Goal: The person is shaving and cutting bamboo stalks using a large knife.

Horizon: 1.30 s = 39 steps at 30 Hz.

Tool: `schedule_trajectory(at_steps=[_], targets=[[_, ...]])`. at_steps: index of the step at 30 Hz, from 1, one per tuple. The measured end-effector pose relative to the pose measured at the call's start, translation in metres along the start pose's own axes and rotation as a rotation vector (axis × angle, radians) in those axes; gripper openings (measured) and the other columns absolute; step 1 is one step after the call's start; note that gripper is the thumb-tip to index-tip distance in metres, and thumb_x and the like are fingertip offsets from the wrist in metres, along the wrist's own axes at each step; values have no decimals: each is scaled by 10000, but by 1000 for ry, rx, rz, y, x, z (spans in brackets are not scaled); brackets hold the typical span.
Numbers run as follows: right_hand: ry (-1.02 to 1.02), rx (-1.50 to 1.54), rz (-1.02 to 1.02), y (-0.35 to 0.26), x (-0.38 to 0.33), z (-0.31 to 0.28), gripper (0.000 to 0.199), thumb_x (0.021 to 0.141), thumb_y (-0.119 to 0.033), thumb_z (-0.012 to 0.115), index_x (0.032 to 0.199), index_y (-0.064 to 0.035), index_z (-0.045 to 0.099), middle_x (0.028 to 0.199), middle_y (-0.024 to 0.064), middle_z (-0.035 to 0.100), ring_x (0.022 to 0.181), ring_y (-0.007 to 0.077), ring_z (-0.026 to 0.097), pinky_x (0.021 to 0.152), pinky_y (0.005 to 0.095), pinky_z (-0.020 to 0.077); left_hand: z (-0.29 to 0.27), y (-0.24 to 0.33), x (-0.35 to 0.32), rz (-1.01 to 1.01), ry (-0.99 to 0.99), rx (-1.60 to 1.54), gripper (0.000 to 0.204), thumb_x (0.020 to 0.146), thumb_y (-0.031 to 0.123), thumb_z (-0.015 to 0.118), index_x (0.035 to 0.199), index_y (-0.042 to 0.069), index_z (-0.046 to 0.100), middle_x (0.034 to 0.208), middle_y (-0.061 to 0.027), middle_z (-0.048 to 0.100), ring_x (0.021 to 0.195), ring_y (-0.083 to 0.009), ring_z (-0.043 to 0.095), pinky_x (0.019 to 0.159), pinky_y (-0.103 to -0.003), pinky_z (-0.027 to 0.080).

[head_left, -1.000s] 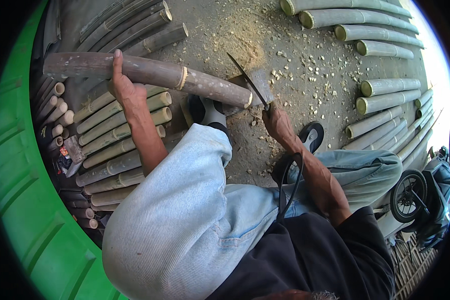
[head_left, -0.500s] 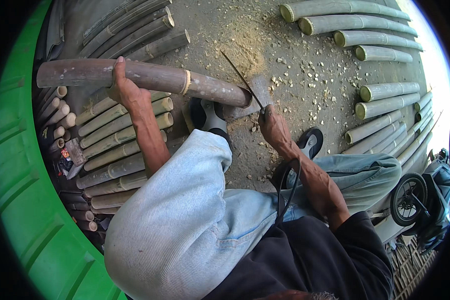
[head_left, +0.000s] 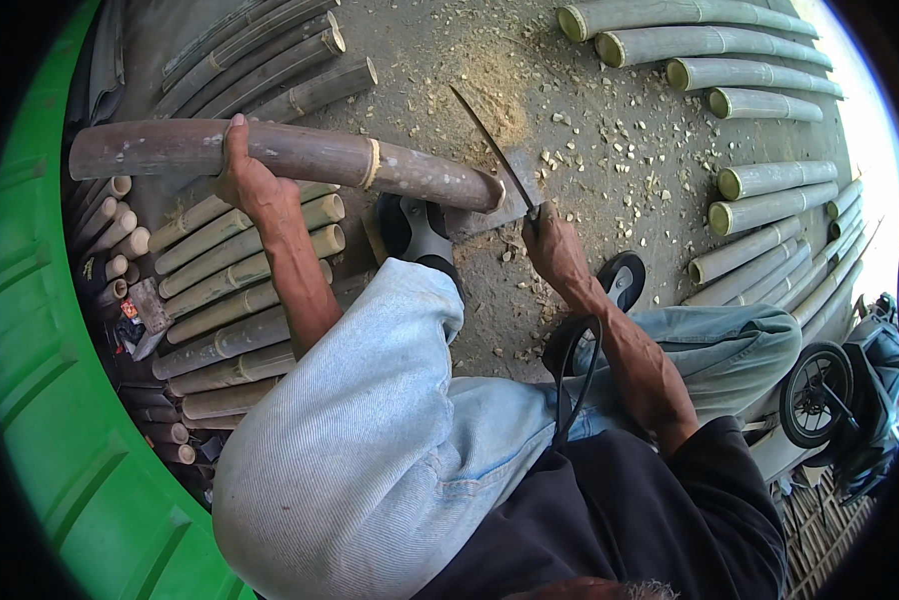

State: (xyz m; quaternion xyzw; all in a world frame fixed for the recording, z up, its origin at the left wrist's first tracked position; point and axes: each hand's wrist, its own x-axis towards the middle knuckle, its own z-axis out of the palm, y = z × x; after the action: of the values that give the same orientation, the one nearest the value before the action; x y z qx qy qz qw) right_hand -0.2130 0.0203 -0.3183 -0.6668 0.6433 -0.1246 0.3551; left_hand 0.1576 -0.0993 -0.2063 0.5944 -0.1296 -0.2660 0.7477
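Observation:
A thick brown bamboo pole (head_left: 300,150) lies across the upper left, with a pale ringed node and its cut end at the right. My left hand (head_left: 255,185) is wrapped round its middle, thumb over the top. The pole's right end rests by a flat grey block (head_left: 515,190) on the ground. My right hand (head_left: 555,240) grips the handle of a long dark machete (head_left: 492,143), its blade pointing up and to the left. A narrow gap separates the blade from the pole's cut end.
Cut bamboo poles (head_left: 240,245) lie stacked at left, and more poles (head_left: 710,45) lie at upper right. Wood chips and sawdust (head_left: 485,95) cover the ground. A green ribbed panel (head_left: 45,400) curves along the left. A wheeled vehicle (head_left: 820,400) stands at right.
My right hand and the machete have moved slightly right, away from the pole's end. The left hand and pole have hardly shifted.

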Motion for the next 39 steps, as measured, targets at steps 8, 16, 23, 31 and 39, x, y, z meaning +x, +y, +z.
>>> schedule_trajectory(at_steps=[8, 16, 23, 31, 39], targets=[[131, 148, -87, -16, 2, -5, 216, 968, -161, 612, 983, 27, 507, 691, 279, 605, 655, 462, 652, 569, 500, 481, 4, 5, -6, -20, -256, -201, 378, 861, 195, 733, 1083, -75, 589, 979, -167, 636, 876, -291, 665, 813, -452, 580], [-47, 113, -58, 17, -7, 1, 224, 936, -146, 602, 979, 62, 531, 726, 306, 619, 658, 484, 640, 581, 542, 476, -1, 18, -7, -101, -119, -47, 654, 820, 356, 828, 1306, -1, 576, 1206, -113, 606, 1116, -270, 599, 1006, -444, 475], [194, 166, -191, -48, 0, -26, 234, 962, -138, 638, 1085, 0, 496, 693, 225, 606, 596, 429, 623, 533, 497, 454, 2, 0, 14, -26, 69, -2, 544, 806, 226, 832, 1210, -65, 612, 1174, -157, 626, 1035, -273, 632, 889, -441, 539], [0, -3, 13, -16, -1, 2, 233, 960, -149, 639, 993, 9, 471, 701, 269, 609, 641, 485, 632, 557, 538, 459, 18, 3, -1, 99, 118, -33, 490, 776, 125, 848, 1092, -174, 621, 1087, -212, 663, 946, -291, 673, 835, -452, 575], [256, 162, -184, -53, 13, -23, 244, 963, -154, 625, 1026, 15, 460, 743, 288, 630, 651, 488, 639, 570, 552, 473, 8, 7, 6, 98, 120, -33, 474, 791, 109, 836, 1093, -165, 595, 1108, -209, 656, 950, -282, 674, 830, -449, 585]])
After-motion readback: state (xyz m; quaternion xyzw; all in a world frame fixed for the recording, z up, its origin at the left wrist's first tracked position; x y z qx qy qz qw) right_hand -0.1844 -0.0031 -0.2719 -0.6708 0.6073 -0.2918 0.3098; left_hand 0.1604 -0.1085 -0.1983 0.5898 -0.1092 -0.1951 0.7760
